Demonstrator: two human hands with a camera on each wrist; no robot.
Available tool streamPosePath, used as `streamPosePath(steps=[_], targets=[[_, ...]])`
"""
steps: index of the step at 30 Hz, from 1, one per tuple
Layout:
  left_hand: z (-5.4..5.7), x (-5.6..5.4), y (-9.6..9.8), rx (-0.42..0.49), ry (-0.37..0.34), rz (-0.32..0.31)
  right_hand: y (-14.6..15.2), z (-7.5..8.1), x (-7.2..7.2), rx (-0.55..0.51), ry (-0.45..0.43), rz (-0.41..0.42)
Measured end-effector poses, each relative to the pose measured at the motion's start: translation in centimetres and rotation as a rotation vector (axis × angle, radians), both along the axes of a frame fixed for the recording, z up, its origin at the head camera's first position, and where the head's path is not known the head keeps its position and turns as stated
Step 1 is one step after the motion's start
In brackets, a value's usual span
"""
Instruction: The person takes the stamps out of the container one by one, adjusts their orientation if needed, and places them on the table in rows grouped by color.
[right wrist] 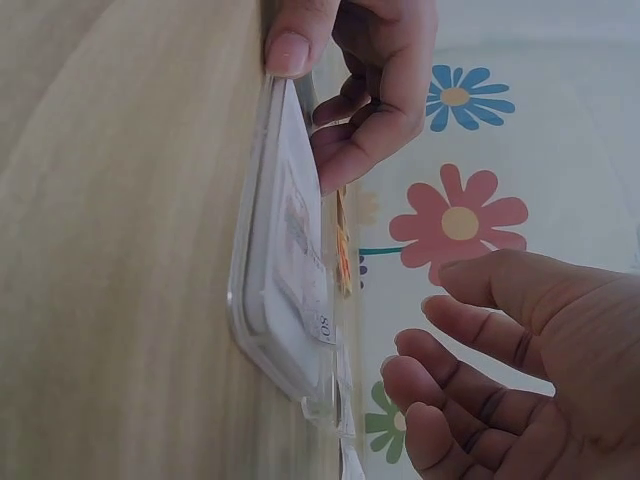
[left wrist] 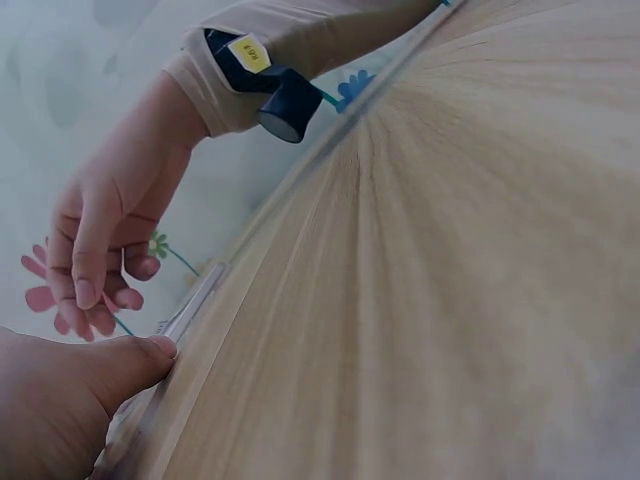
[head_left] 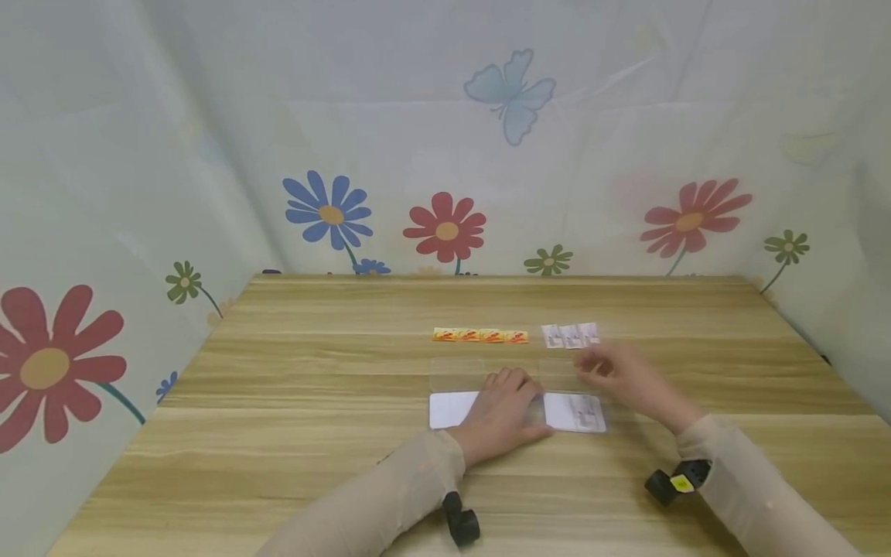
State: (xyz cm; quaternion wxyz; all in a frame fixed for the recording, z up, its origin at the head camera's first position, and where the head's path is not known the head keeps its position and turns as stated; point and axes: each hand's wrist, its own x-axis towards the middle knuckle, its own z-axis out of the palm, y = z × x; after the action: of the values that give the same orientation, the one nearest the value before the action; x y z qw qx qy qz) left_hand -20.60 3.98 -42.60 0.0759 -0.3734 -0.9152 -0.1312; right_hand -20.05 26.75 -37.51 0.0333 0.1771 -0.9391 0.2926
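Observation:
A shallow white case (head_left: 558, 410) with a clear lid (head_left: 554, 373) folded back lies on the table. In its right part rests a white packet (head_left: 587, 412) with grey print, also seen in the right wrist view. My left hand (head_left: 503, 418) grips the case's left end, thumb on the near edge and fingers at the far side. Above the lid's right side, my right hand (head_left: 619, 373) hovers with loosely bent fingers and nothing visible in them. Left of this case, partly behind my left hand, is a second white case (head_left: 448, 408) with its clear lid (head_left: 455, 375) folded back.
Behind the cases, several yellow-orange packets (head_left: 480, 336) lie in an overlapping row. Three white printed packets (head_left: 571, 336) lie to their right. A flowered curtain (head_left: 390, 139) hangs along the back and sides of the wooden table (head_left: 313, 340).

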Motion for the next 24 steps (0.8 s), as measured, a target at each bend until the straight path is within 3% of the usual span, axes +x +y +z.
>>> streamPosePath(steps=[12,18,24], targets=[[-0.1,-0.1,0.1,-0.007,0.003,0.006,0.2,-0.5,1.3,0.004,-0.061,-0.022],[0.0,-0.1,0.0,-0.002,0.003,0.0,0.3,-0.7,1.7,0.01,-0.014,0.02],[-0.1,-0.1,0.0,-0.003,0.003,0.001,0.4,-1.1,2.1,0.03,0.0,0.009]])
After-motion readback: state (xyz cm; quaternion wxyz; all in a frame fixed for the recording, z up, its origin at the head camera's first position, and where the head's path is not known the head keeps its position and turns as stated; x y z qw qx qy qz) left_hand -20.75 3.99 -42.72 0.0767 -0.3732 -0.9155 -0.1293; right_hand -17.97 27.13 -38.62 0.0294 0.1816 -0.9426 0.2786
